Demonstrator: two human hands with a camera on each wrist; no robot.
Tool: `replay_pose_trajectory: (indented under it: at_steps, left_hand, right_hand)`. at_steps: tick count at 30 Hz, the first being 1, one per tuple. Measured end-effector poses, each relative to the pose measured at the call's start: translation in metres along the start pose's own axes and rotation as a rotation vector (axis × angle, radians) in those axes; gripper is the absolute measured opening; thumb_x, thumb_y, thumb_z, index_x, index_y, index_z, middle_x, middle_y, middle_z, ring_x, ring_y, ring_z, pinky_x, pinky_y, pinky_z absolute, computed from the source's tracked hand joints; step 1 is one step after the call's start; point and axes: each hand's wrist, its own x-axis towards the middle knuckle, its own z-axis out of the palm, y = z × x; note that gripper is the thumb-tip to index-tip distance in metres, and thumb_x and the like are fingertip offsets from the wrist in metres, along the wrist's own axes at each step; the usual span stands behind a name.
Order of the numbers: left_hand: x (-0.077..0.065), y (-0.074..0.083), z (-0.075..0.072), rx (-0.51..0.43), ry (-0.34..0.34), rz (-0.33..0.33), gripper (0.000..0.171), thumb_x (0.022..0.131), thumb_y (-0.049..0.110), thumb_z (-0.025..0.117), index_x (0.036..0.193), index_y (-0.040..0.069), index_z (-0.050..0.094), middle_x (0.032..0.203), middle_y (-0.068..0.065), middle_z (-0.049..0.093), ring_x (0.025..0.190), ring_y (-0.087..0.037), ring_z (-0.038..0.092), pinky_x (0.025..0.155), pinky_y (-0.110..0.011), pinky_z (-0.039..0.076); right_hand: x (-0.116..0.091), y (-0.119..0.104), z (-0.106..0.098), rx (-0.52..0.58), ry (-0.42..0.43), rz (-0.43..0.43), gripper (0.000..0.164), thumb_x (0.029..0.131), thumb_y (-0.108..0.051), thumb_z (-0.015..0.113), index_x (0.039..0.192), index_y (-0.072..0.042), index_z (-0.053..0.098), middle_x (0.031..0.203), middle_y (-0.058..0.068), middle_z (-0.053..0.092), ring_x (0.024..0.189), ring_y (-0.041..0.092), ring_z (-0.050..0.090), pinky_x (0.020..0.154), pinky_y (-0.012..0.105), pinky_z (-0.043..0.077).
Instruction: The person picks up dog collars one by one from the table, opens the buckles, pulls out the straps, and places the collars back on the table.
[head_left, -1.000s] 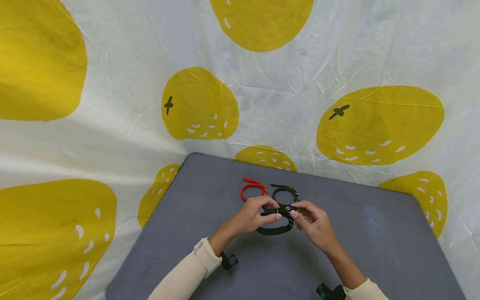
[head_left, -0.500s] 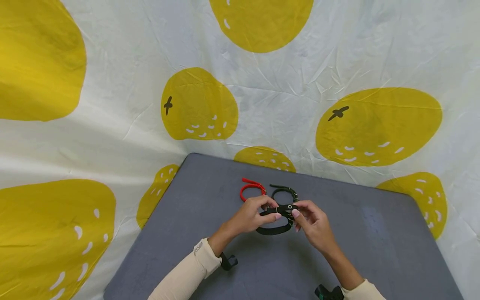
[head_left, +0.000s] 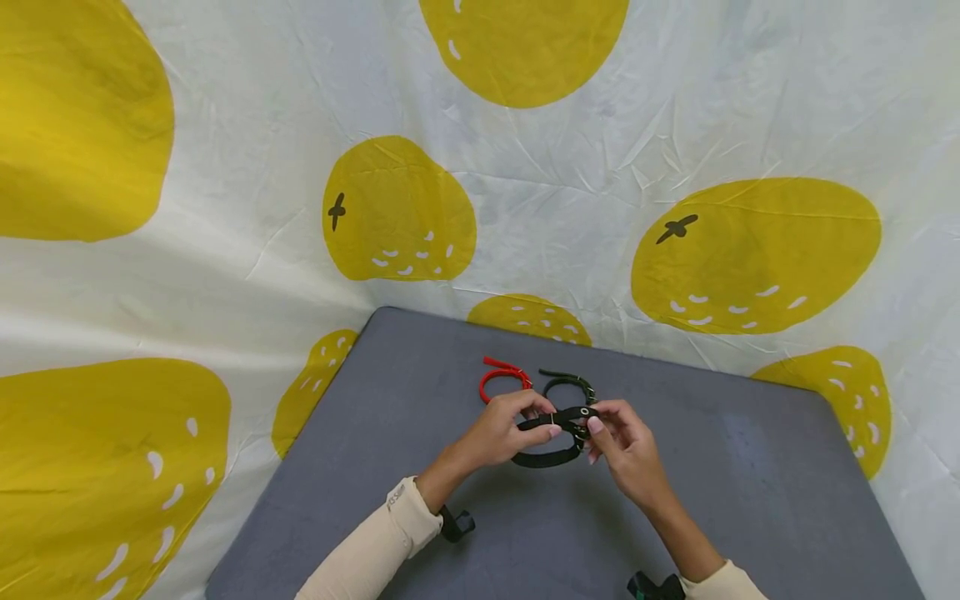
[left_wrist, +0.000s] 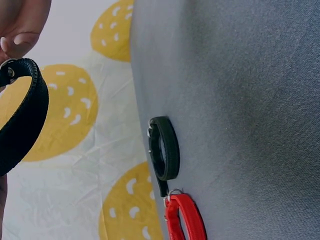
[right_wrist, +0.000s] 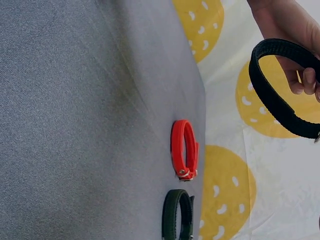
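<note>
A black buckle collar (head_left: 547, 459) is held up above the table between both hands, its loop hanging below the fingers. My left hand (head_left: 498, 429) pinches the strap between thumb and fingers on the left, by a thin gold-coloured band. On the other side, the thumb and fingers of my right hand (head_left: 626, 446) grip the strap near a round metal eyelet and the buckle hardware. In the left wrist view the collar (left_wrist: 32, 125) shows as a wide curved band. The right wrist view shows its open loop (right_wrist: 272, 95). Fingers partly hide the buckle.
Behind the hands on the grey table (head_left: 720, 475) lie a red collar (head_left: 483, 385) and a dark green collar (head_left: 567, 378), side by side, both buckled into loops with loose ends. A white curtain (head_left: 555, 225) with yellow fruit prints stands behind the table.
My right hand has shifted slightly to the right, and the strap's eyelet has moved right with it. The left hand keeps its hold almost in place.
</note>
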Motion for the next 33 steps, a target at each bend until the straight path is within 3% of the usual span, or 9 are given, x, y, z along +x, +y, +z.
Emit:
replay_pose_trajectory:
  at_steps: [9,26,33]
  left_hand:
    - [-0.0004,0.0023,0.0000,-0.034,0.022,-0.002,0.018,0.091,0.018,0.075,0.106,0.009,0.069,0.092,-0.002,0.067,0.082,-0.007,0.059,0.076,-0.021,0.053]
    - [0.0009,0.0019,-0.0005,-0.131,0.058,-0.007,0.020,0.090,0.013,0.077,0.107,0.007,0.067,0.086,-0.004,0.066,0.071,-0.003,0.058,0.065,-0.022,0.053]
    - [-0.0006,0.0016,-0.0003,-0.124,0.085,0.005,0.020,0.090,0.014,0.076,0.108,0.009,0.067,0.086,-0.003,0.065,0.071,-0.004,0.056,0.064,-0.022,0.051]
  right_hand:
    - [0.0005,-0.0010,0.0044,0.120,0.017,-0.042,0.013,0.101,0.012,0.043,0.113,0.018,0.044,0.101,0.002,0.065,0.071,0.015,0.062,0.052,0.027,0.053]
    - [0.0026,-0.0005,0.0058,0.158,0.013,-0.071,0.015,0.103,0.010,0.040,0.115,0.018,0.039,0.104,0.004,0.066,0.074,0.010,0.063,0.052,0.026,0.053]
    - [0.0031,-0.0005,0.0063,0.177,-0.013,-0.088,0.016,0.103,0.009,0.041,0.116,0.018,0.038,0.107,0.005,0.066,0.077,0.010,0.064,0.054,0.026,0.055]
